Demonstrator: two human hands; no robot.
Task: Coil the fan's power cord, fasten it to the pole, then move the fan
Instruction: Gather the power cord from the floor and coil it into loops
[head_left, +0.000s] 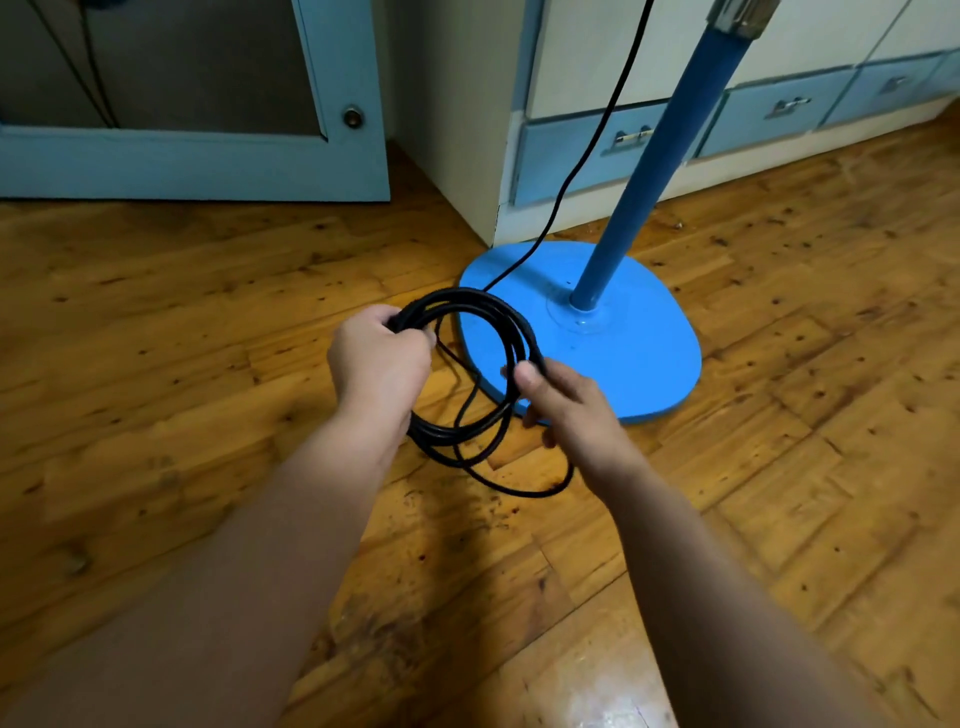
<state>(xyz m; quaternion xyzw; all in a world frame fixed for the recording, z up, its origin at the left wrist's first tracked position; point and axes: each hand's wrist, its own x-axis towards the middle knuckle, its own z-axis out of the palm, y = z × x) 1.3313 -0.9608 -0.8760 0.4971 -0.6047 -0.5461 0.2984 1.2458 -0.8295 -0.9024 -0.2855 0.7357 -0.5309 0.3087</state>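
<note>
The fan's black power cord (470, 306) is wound into a round coil of several loops, held above the wooden floor just left of the fan's blue base (639, 358). My left hand (376, 358) grips the coil's upper left side. My right hand (569, 405) pinches the coil's right side between thumb and fingers. One strand of the cord rises from the coil up past the cabinet and out of the top of the frame. A loose loop hangs below the coil onto the floor. The blue pole (644, 171) stands tilted on the base; the fan head is out of view.
A white cabinet with blue drawers (582, 150) stands right behind the base. A blue-framed door (332, 104) with a round knob lies at the back left. Wooden parquet floor (779, 467) spreads to the front and right.
</note>
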